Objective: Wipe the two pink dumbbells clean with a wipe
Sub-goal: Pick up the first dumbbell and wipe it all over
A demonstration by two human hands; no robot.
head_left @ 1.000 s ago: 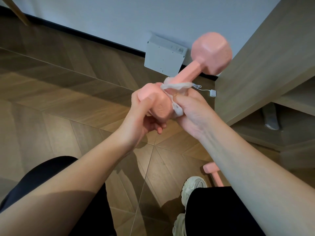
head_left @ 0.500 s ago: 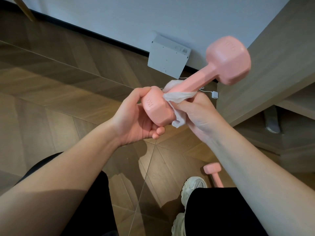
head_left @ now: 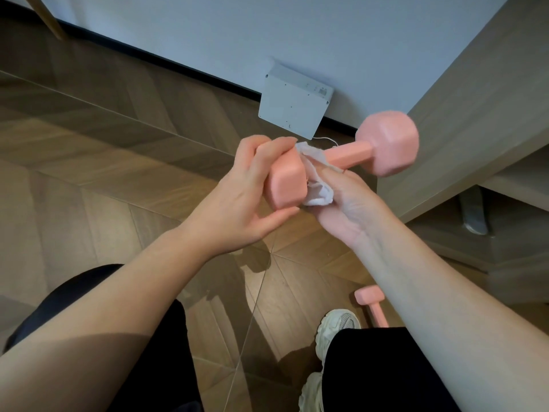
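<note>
Head-worn, looking down, left hand [head_left: 237, 200] seemingly close

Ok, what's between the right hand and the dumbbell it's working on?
The white wipe, bunched between the right hand and the dumbbell, as the head view shows.

The left grip [head_left: 237, 197] rolled over the near head of the dumbbell [head_left: 347, 157], knuckles up; its far head dropped lower; the right grip [head_left: 347, 203] turned palm-up, bunching the wipe [head_left: 319, 193] against the near head
</note>
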